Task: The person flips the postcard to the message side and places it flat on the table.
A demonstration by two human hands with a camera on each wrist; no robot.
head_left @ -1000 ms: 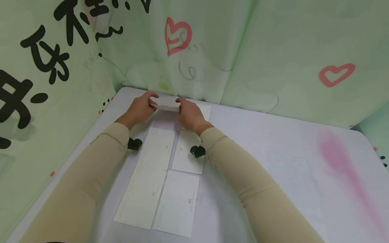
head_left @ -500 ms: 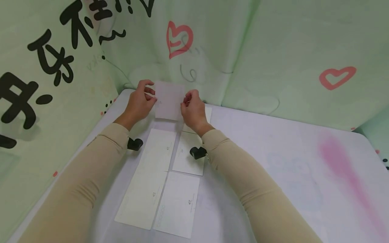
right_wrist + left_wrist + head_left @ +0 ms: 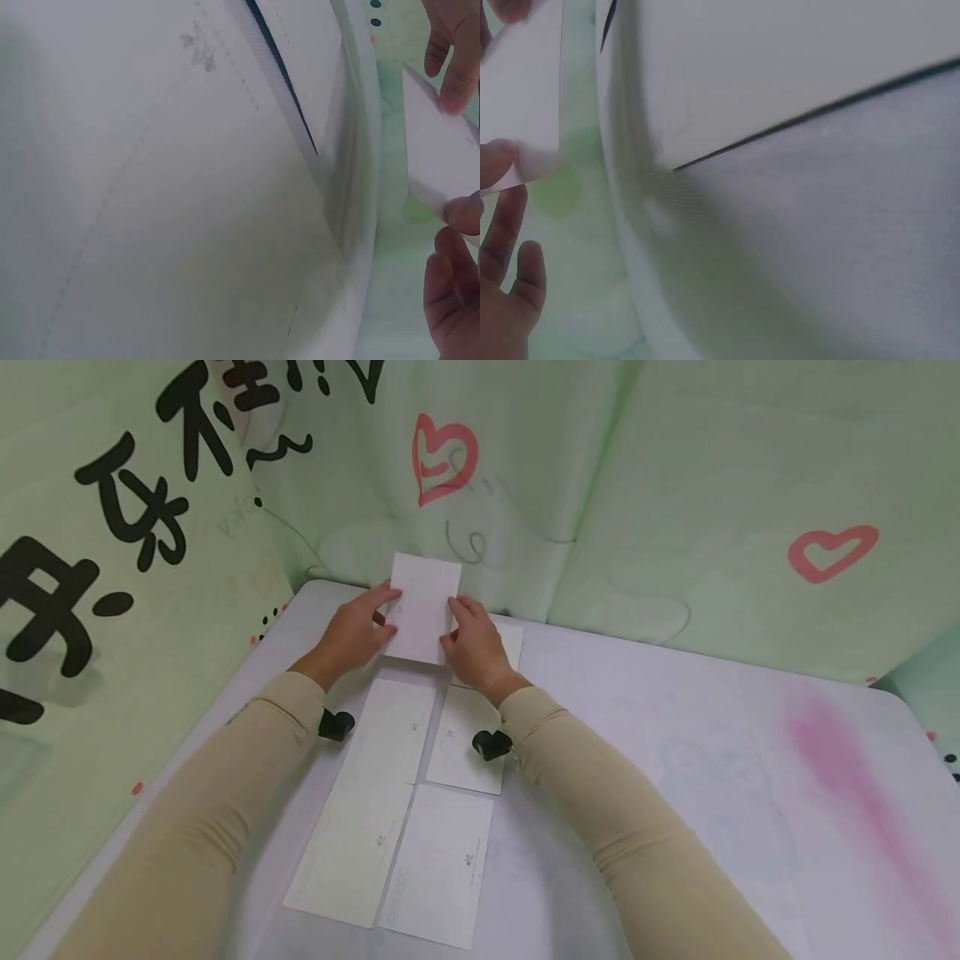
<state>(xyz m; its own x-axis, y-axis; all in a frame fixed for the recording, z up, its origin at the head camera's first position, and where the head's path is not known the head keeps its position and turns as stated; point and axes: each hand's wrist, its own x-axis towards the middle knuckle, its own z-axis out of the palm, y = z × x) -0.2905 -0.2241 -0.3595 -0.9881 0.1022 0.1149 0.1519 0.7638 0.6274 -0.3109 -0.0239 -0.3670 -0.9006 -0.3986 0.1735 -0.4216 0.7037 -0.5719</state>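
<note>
A white paper card [image 3: 426, 602] with a small faint printed mark is raised above the far end of the table, its face turned to the head camera. My left hand [image 3: 348, 635] holds its left edge, thumb in front near the lower corner. On the opposite edge my right hand [image 3: 477, 647] grips it between thumb and fingers. Both wrist views catch the card, in the left [image 3: 525, 90] and in the right [image 3: 439, 150], with fingertips on it. Beneath it, two similar cards, a farther card [image 3: 392, 727] and a nearer card [image 3: 348, 852], lie end to end.
A second column lies to their right: a far card [image 3: 510, 639] partly behind my right hand, a middle card [image 3: 461, 739] and a near card [image 3: 438, 864]. The white table [image 3: 675, 777] bears a pink smear [image 3: 840, 752]. A green curtain [image 3: 675, 485] hangs along the back.
The card was seen almost edge-on, then swung up to face the head camera. Since then both hands have shifted their hold along its sides, and it has moved slightly right. The laid cards stay put.
</note>
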